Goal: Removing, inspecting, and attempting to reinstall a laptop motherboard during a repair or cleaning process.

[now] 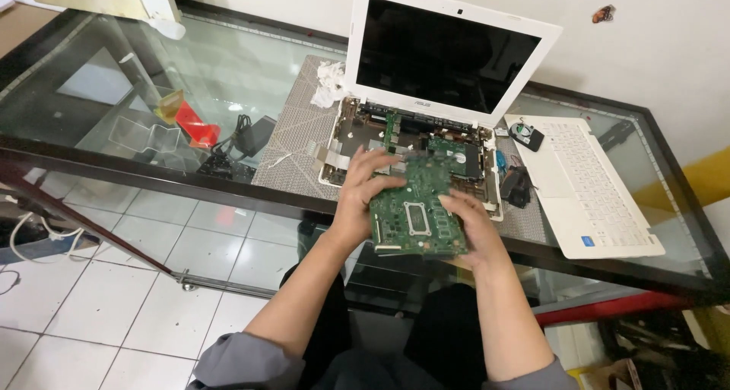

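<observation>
Both hands clamped on green motherboard [417,211]: left hand [363,188] grips left edge, right hand [470,224] right edge. Board lifted near opened white laptop [426,93]. Judged step: inspecting removed board; next move needs steady edge grip.

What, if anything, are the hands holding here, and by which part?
Both hold a green circuit board above the opened white laptop. The left hand grips its left edge near the top corner; the right hand holds its right edge.

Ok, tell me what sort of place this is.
Probably a small laptop repair spot: an opened white laptop on a glass table, its detached keyboard cover alongside, both hands holding a green circuit board.
</observation>
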